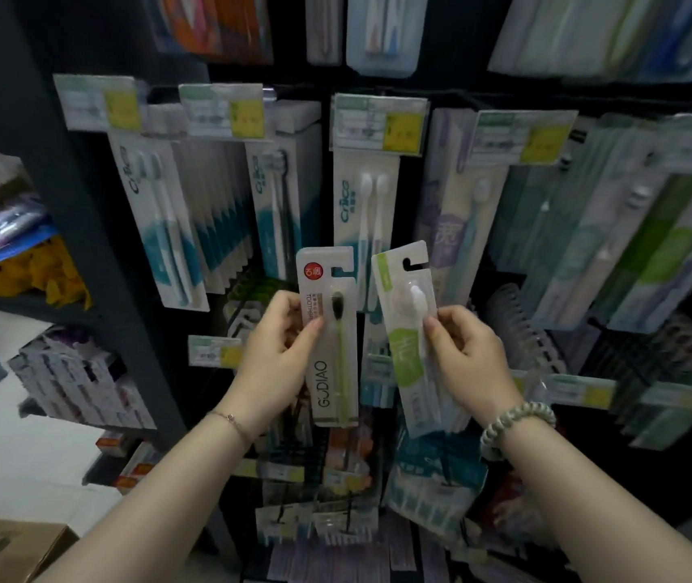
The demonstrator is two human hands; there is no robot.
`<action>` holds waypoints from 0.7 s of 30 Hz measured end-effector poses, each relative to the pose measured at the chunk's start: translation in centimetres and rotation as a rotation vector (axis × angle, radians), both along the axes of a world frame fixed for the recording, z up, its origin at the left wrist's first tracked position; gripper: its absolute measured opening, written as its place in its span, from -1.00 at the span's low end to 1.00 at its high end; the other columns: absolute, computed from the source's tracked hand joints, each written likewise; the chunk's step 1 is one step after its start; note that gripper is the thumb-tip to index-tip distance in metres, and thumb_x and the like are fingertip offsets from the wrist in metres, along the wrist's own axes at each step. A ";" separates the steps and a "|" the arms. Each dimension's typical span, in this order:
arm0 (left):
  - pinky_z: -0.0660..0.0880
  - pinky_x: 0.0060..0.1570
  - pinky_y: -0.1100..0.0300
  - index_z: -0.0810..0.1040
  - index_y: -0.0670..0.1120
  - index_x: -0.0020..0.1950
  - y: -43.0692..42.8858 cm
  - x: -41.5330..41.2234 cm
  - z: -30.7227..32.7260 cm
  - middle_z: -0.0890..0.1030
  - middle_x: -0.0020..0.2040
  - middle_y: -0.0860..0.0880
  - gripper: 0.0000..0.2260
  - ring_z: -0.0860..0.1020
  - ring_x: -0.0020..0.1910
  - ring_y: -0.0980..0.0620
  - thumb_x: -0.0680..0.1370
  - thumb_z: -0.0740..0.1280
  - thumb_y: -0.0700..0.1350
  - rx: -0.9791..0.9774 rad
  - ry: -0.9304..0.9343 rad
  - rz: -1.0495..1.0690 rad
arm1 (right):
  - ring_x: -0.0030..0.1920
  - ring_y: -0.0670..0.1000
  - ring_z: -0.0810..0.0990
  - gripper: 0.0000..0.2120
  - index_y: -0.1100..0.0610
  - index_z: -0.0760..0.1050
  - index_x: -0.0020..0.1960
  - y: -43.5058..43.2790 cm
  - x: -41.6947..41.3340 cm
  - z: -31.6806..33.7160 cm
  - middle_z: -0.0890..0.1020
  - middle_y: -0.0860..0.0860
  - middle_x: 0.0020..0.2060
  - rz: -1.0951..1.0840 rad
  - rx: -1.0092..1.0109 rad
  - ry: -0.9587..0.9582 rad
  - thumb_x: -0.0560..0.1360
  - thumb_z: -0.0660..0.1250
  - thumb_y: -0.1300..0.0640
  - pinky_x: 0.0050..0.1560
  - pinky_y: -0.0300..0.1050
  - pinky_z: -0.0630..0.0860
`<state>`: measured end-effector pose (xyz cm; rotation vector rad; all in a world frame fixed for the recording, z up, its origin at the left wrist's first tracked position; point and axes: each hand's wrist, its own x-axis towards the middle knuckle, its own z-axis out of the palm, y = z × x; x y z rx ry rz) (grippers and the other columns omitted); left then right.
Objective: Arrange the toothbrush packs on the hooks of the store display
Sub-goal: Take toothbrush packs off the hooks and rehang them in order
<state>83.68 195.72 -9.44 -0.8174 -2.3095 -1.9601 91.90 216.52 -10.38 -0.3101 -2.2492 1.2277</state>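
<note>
My left hand [275,355] grips a white GUDIAO toothbrush pack [329,330] with a green-handled, black-bristled brush, held upright. My right hand [468,355] pinches a white-and-green toothbrush pack [405,330] with a white brush, tilted slightly left. Both packs have hook slots at the top and are held side by side in front of the dark store display [407,98]. Behind them, rows of hanging toothbrush packs [367,220] fill the hooks under yellow-and-white price tags [380,124].
More packs hang at the right [639,246] and on lower hooks [323,490]. A dark shelf post [96,246] stands at the left, with yellow goods [24,271] and small boxes [79,380] beyond it. A cardboard box [7,549] sits at the bottom left.
</note>
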 end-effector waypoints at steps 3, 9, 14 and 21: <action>0.57 -0.06 0.12 0.49 0.05 0.02 1.8 -0.7 1.5 0.65 -0.01 0.09 -0.96 0.62 0.00 0.11 0.61 0.28 -0.09 0.002 0.029 -0.056 | -0.33 -0.04 0.51 -0.84 0.08 0.52 -0.10 1.3 0.2 1.5 0.60 0.08 -0.28 -0.037 -0.009 0.038 0.60 0.22 0.06 -0.33 -0.28 0.42; 0.54 -0.15 0.20 0.48 -0.02 0.02 5.6 -1.3 4.1 0.64 -0.07 0.02 -0.98 0.62 -0.09 0.08 0.61 0.28 -0.09 -0.002 0.082 -0.191 | -0.17 0.08 0.60 -0.82 0.07 0.54 -0.09 4.3 1.0 3.9 0.64 0.09 -0.22 -0.159 -0.013 0.082 0.59 0.22 0.03 -0.13 0.03 0.55; 0.56 -0.10 0.17 0.49 0.02 0.03 8.6 -0.8 5.4 0.65 -0.03 0.02 -0.97 0.63 -0.04 0.07 0.61 0.29 -0.09 0.021 0.070 -0.301 | -0.32 -0.03 0.54 -0.83 0.07 0.52 -0.13 6.5 2.9 5.1 0.61 0.08 -0.29 -0.280 0.037 0.129 0.59 0.24 0.06 -0.31 -0.15 0.45; 0.51 -0.20 0.22 0.49 0.01 0.02 13.2 0.8 5.8 0.64 -0.09 0.03 -0.98 0.60 -0.17 0.12 0.62 0.27 -0.08 -0.003 0.110 -0.405 | -0.41 -0.05 0.44 -0.79 0.12 0.51 -0.17 9.9 6.2 5.6 0.56 0.18 -0.36 -0.359 0.036 0.155 0.59 0.23 0.06 -0.41 -0.25 0.36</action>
